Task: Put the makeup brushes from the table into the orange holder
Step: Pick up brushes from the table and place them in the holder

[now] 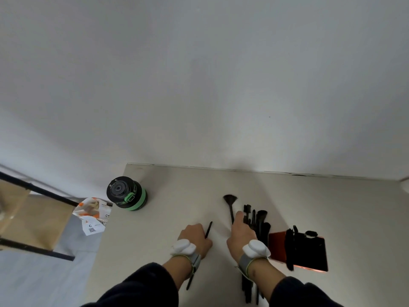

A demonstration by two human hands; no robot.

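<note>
While round a thin brush (208, 230), left grip (194, 237); right grip (240, 231) unclear; black-green canister (126, 193) well left.

Far table (276, 191): bare up to the wall.
Left: black-and-green canister (126, 193) stands near the corner.
Middle: fan brush (230, 206) lies between both hands.
Right: row of brushes (256, 220) crowds beside the orange holder (309, 251).
</note>
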